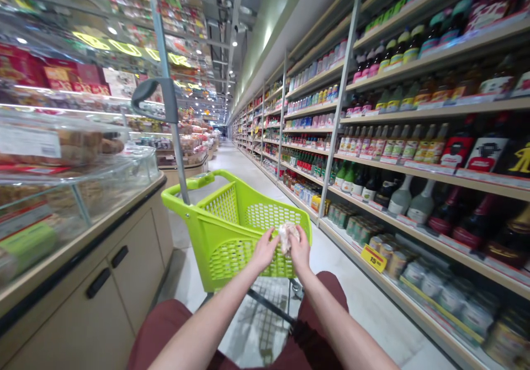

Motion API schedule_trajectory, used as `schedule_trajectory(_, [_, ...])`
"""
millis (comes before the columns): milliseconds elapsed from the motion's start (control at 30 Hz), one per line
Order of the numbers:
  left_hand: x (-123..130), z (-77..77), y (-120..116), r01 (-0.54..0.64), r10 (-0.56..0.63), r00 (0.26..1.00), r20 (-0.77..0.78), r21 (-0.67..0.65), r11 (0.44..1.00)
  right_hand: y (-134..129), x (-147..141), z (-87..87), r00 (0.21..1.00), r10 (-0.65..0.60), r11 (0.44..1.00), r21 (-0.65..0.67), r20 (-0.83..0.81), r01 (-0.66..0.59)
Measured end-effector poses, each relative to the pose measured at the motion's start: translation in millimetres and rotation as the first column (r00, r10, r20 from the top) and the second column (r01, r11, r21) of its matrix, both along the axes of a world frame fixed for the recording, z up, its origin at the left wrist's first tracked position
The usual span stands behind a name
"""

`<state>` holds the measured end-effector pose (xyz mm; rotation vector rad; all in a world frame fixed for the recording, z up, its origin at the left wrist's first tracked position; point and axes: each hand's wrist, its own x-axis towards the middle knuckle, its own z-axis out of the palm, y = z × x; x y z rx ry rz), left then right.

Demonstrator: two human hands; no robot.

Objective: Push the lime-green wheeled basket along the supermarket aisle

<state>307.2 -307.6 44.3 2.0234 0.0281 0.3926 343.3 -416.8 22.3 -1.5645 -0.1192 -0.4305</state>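
Note:
A small crumpled, whitish-pink thing (287, 238), perhaps a wad of cloth or a wrapped packet, is up between my two hands; its kind cannot be made out. My right hand (301, 250) grips it from the right, fingers bent around its edge. On the other side, the bent fingers and thumb of my left hand (265, 250) meet its left edge in a pinch. Directly behind both hands stands a bright green plastic shopping cart (232, 248) with perforated walls. My arms reach forward over my knees in dark red trousers.
Tall shelves (381, 199) of bottles and cans line the right, with a yellow price tag (374, 258) low down. A counter (144, 226) with packaged baked goods stands left. A grey pole with a handle (165, 102) rises by the cart. The aisle floor (226, 157) runs ahead.

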Motion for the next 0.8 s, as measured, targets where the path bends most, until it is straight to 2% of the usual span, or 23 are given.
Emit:
schedule_trajectory(33, [3,0.0,-8,0.033,-0.034,0.999,0.001,-0.163,0.986,8,-7,1.3,0.996,0.088,0.996,0.037,-0.011,-0.087])
schedule_trajectory(67, [6,-0.5,-13,0.039,-0.041,0.999,-0.002,-0.268,0.962,15,-14,2.2,0.985,0.175,0.984,0.044,0.001,-0.174])
schedule_trajectory(100, [9,-1.1,-16,0.014,-0.018,1.000,-0.010,-0.316,0.949,21,-20,2.8,0.967,0.253,0.967,0.027,0.018,-0.253])
schedule_trajectory(167, [11,-0.9,-10,-0.089,0.082,0.996,-0.037,-0.284,0.955,24,-28,3.6,0.936,0.351,0.935,-0.055,0.018,-0.349])
schedule_trajectory(200, [11,1.1,-3,-0.147,0.137,0.989,-0.058,-0.254,0.956,23,-28,3.9,0.932,0.361,0.926,-0.118,0.008,-0.358])
schedule_trajectory(233, [10,4.8,8,-0.199,0.191,0.980,-0.058,-0.191,0.961,19,-27,4.0,0.938,0.346,0.919,-0.203,0.008,-0.337])
schedule_trajectory(300, [6,17.5,38,-0.269,0.268,0.963,-0.018,-0.087,0.959,9,-21,3.1,0.966,0.250,0.881,-0.429,0.060,-0.201])
schedule_trajectory(333, [3,25.7,55,-0.332,0.318,0.942,0.105,0.161,0.930,4,-17,1.8,0.977,0.192,0.829,-0.549,0.097,-0.108])
schedule_trajectory(400, [-6,42.1,90,-0.381,0.335,0.920,0.202,0.268,0.885,-6,-12,-2.7,0.983,0.114,0.674,-0.738,0.145,0.031])
schedule_trajectory(467, [-16,53.2,122,-0.417,0.349,0.904,0.246,0.338,0.844,-11,-9,-8.8,0.985,0.087,0.536,-0.841,0.149,0.080])
schedule_trajectory(533, [-24,55.5,146,-0.479,0.379,0.878,0.293,0.543,0.689,-12,-9,-14.4,0.986,0.077,0.461,-0.882,0.145,0.094])
schedule_trajectory(600, [-30,50.2,158,-0.462,0.379,0.882,0.281,0.675,0.575,-11,-9,-17.9,0.988,0.057,0.429,-0.897,0.144,0.106])
schedule_trajectory(667, [-30,41.5,158,-0.425,0.371,0.892,0.257,0.754,0.501,-10,-8,-19.0,0.989,0.040,0.415,-0.903,0.140,0.111])
schedule_trajectory(733, [-27,33.0,148,-0.405,0.362,0.898,0.251,0.796,0.451,-8,-7,-18.8,0.990,0.039,0.405,-0.908,0.136,0.109])
schedule_trajectory(800, [-22,25.8,132,-0.390,0.341,0.906,0.253,0.813,0.433,-7,-6,-18.4,0.990,0.042,0.397,-0.912,0.132,0.104])
